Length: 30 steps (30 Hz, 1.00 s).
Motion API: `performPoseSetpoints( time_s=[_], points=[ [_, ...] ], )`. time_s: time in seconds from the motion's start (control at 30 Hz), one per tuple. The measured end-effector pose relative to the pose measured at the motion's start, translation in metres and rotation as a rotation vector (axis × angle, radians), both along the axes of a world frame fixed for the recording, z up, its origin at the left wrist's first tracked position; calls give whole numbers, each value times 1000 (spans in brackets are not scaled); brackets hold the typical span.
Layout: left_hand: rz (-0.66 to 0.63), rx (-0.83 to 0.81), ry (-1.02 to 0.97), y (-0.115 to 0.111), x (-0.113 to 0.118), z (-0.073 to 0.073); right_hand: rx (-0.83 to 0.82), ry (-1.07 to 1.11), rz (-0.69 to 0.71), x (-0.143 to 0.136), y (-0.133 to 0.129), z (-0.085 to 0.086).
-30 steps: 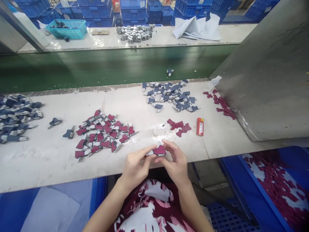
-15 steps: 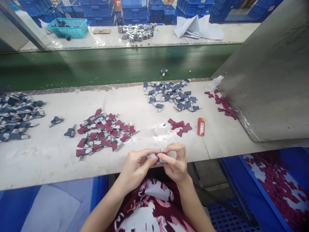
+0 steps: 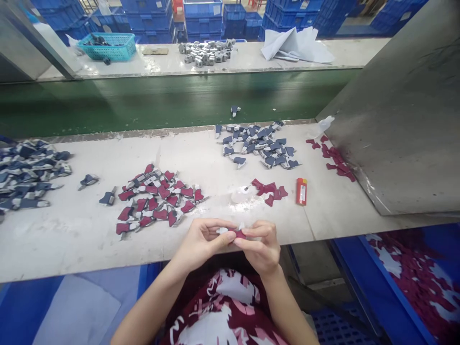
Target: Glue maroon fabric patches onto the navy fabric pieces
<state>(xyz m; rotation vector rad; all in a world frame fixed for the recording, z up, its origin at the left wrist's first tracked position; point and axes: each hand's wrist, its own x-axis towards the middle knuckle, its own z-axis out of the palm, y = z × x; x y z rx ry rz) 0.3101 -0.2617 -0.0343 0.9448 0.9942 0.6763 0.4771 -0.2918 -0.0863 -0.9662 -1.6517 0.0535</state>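
Both hands meet at the near edge of the white table. My left hand [image 3: 201, 241] pinches the left side of a small part with a white tip and a dark red face [image 3: 239, 234]. Fingers of my right hand [image 3: 261, 243] press on its right side and cover much of it. Just beyond lie several loose dark red pieces [image 3: 270, 189] and a whitish translucent object [image 3: 241, 194]. A pile of red-faced grey parts [image 3: 158, 200] sits to the left of them. Farther back is a pile of navy-faced parts [image 3: 257, 143].
A red lighter [image 3: 301, 191] lies right of the loose pieces. More navy parts [image 3: 28, 172] are heaped far left. A metal panel [image 3: 402, 110] slants up at the right. Behind runs a green belt [image 3: 161, 100]; a blue bin [image 3: 391, 292] stands lower right.
The part is turned between my fingers, showing more of its red face and less of its grey body. The single navy part on the green belt has shifted left relative to the table.
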Motion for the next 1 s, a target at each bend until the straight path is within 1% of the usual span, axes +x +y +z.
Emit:
performPoseSetpoints(
  time_s=[0.1, 0.17, 0.2, 0.27, 0.3, 0.33, 0.37, 0.4, 0.47, 0.53, 0.57, 0.63, 0.67, 0.7, 0.73, 0.77, 0.8, 0.83, 0.9, 0.93, 1.0],
  points=[
    [-11, 23, 77, 9, -13, 2, 54, -81, -14, -6, 4, 1],
    [44, 99, 183, 17, -31, 8, 74, -131, -53, -11, 7, 3],
    [101, 155, 265, 22, -44, 12, 76, -138, -94, -12, 9, 3],
    [255, 297, 479, 33, -75, 21, 43, -127, -204, -13, 14, 3],
    [325, 375, 598, 39, -93, 25, 0, -120, -257, -12, 16, 1],
    [367, 458, 720, 45, -111, 28, -60, -118, -295, -11, 19, -1],
    [382, 539, 832, 51, -128, 30, -131, -124, -311, -10, 21, -3],
    [357, 601, 926, 57, -143, 32, -205, -137, -304, -9, 23, -6],
    [239, 675, 1084, 71, -167, 35, -330, -171, -251, -7, 27, -12],
    [136, 749, 1200, 89, -178, 41, -407, -198, -206, -8, 30, -18],
    [115, 804, 1245, 102, -178, 45, -426, -206, -196, -9, 32, -21],
    [138, 941, 1310, 137, -168, 57, -425, -206, -195, -12, 34, -25],
    [165, 997, 1335, 158, -157, 62, -407, -201, -201, -14, 35, -26],
    [188, 1035, 1358, 182, -142, 66, -380, -193, -209, -15, 35, -27],
    [208, 1039, 1386, 206, -124, 69, -346, -179, -221, -16, 36, -28],
    [164, 1004, 1420, 231, -103, 69, -306, -159, -234, -16, 36, -28],
    [70, 950, 1453, 255, -81, 68, -262, -137, -244, -16, 36, -27],
    [19, 937, 1457, 277, -60, 64, -215, -112, -250, -15, 35, -27],
    [-34, 923, 1468, 314, -20, 53, -126, -53, -246, -15, 35, -25],
    [-47, 907, 1479, 328, -3, 46, -86, -24, -240, -14, 34, -24],
    [-51, 866, 1500, 347, 22, 31, -22, 26, -224, -14, 33, -21]
  ],
)
